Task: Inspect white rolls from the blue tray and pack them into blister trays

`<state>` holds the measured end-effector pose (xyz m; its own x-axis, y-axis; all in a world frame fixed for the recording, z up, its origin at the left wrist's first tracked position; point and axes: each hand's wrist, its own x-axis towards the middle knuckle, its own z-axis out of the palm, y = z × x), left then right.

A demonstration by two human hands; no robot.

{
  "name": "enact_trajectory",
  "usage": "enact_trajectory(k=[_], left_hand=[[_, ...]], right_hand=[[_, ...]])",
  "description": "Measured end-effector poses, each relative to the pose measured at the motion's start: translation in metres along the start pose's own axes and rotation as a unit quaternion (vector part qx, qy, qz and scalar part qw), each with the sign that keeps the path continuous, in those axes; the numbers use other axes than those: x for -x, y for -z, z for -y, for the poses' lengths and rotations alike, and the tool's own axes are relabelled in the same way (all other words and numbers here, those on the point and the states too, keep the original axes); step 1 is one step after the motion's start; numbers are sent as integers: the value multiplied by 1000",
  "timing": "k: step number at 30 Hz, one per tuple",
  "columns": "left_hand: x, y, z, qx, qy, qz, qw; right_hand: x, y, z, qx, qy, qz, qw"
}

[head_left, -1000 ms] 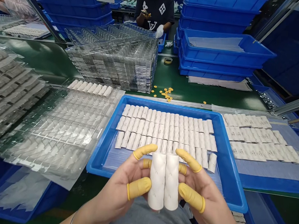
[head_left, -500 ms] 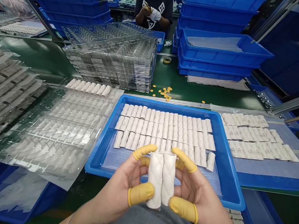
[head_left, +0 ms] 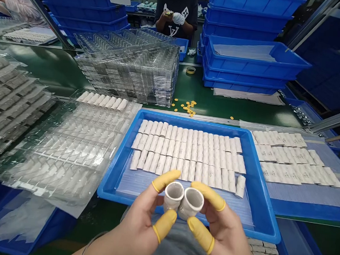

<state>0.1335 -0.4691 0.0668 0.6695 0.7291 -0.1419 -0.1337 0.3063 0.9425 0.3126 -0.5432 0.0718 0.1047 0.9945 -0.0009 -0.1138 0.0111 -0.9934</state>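
Observation:
My left hand (head_left: 141, 231) grips one white ceramic tube (head_left: 173, 195) between a yellow-cotted thumb and forefinger. My right hand (head_left: 223, 236) grips a second white tube (head_left: 191, 203) the same way. Both tubes are tipped so their hollow ends face me, side by side and touching. Just beyond my hands lies a blue tray (head_left: 113, 174) holding several rows of the same white tubes (head_left: 188, 152).
Clear blister trays (head_left: 65, 150) filled with tubes lie to the left. More tubes (head_left: 291, 160) lie on a tray at the right. A stack of clear trays (head_left: 133, 69) and stacked blue bins (head_left: 246, 59) stand behind. Another person (head_left: 176, 10) works at the far side. Yellow finger cots (head_left: 188, 105) are scattered on the green table.
Both hands have tilted the two tubes from upright, side on, to end on, so the open ends now face me. The hands moved slightly lower.

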Motion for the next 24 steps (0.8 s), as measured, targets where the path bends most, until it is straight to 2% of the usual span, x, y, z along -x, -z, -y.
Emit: enact_trajectory(k=[3, 7, 10, 15, 18, 20, 22, 24], left_hand=[[-2, -1, -1, -92, -96, 0, 991], [-7, -2, -4, -133, -187, 18, 973], [-9, -2, -7, -160, -221, 34, 961], [-9, -3, -8, -229, -242, 31, 942], [-8, 1, -6, -252, -253, 5, 934], [-9, 6, -5, -194, -233, -49, 952], [-12, 11, -4, -52, -164, -123, 977], [-16, 13, -5, 87, -78, -171, 978]], right_hand=[[-1, 0, 2, 80, 80, 9, 994], [-5, 1, 4, 88, 117, 14, 989], [-6, 1, 3, 89, 129, 16, 988], [-4, 2, 1, 104, 139, 12, 985], [-3, 4, 1, 124, 172, -19, 977], [0, 7, 4, 125, 192, -52, 972], [2, 10, 6, 106, 196, -91, 971], [2, 11, 8, 68, 185, -122, 973]])
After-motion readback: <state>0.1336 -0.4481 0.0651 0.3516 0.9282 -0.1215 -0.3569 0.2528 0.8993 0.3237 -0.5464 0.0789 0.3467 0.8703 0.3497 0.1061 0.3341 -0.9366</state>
